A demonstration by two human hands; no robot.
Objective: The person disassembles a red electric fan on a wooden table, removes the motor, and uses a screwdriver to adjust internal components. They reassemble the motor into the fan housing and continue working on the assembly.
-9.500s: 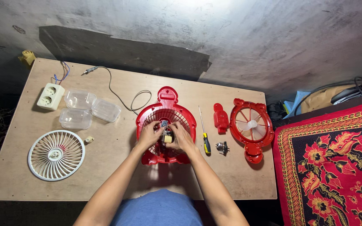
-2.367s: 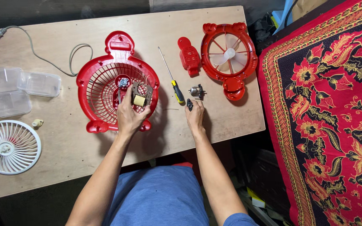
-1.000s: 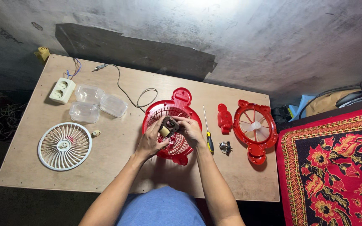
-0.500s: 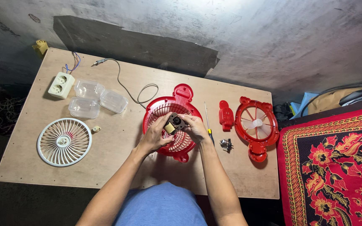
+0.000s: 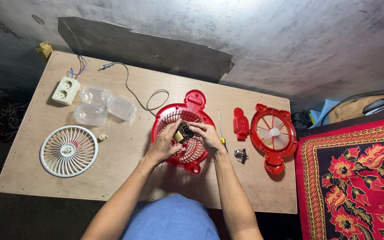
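Red plastic fills the middle of the worktop (image 5: pixel 125 178): the fan guard (image 5: pixel 184 135) lies flat there, and I hold the small fan motor (image 5: pixel 182 132) just above its grille. My left hand (image 5: pixel 164 144) is clamped on the motor's near left side, and my right hand (image 5: pixel 207 137) pinches it from the right, fingers closed on it. I judge this as the fitting step, lining the motor up with the middle of the guard; the next move calls for a steady seat, and probably the screwdriver (image 5: pixel 221 129) lying just right of the guard. Further right lie a red cover piece (image 5: pixel 241 124), a small metal part (image 5: pixel 241 154) and the second red guard (image 5: pixel 274 137) with its pale blades (image 5: pixel 274 132). On the left, three clear plastic tubs (image 5: pixel 99 106) sit close together; I cannot tell whether anything is in them. Near them are a white socket block (image 5: pixel 66 90), a grey cord (image 5: pixel 144 95) and a white round grille (image 5: pixel 69 150).
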